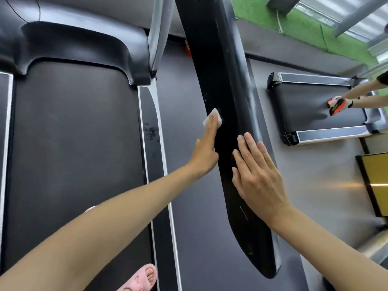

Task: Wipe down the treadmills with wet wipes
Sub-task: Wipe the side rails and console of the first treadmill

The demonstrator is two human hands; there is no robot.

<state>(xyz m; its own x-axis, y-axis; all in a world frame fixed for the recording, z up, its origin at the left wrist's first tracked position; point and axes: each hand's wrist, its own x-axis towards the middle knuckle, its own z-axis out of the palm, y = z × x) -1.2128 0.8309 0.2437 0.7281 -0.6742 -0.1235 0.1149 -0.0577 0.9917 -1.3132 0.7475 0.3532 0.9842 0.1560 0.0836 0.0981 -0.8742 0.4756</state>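
**wiping a treadmill side arm.** the black handrail [220,70] runs down the middle of the view, and all positions are given relative to it.

- **hands:** the left hand [206,152] lies against the handrail's left face. its fingers are straight and its thumb is spread away. the fingertips press a folded white wet wipe [212,119] flat on the plastic, and no finger curls round the wipe. the right hand [258,175] rests flat on the handrail's right side, nearer the viewer than the wipe. its fingers are straight and close together, and it holds nothing.
- **technique (judgement):** long strokes along the handrail's length suit this step. even fingertip pressure should keep the unpinched wipe from sliding out. the flat right hand can steady the arm. the glossy surface is likely to show streaks, so overlapping passes are advisable.
- **surface and room:** the dark belt [73,143] lies left of the handrail. between the two runs a foot strip [151,114] carrying a patch of dark spots, which probably needs wiping too. a pink slipper [140,278] shows left of the handrail's near end. grey floor [189,185] lies beneath the handrail. to the right stands a second treadmill [304,108], with another person's orange-and-black shoes [338,105] on its belt. green turf [294,24] lies beyond that, toward the handrail's far end.
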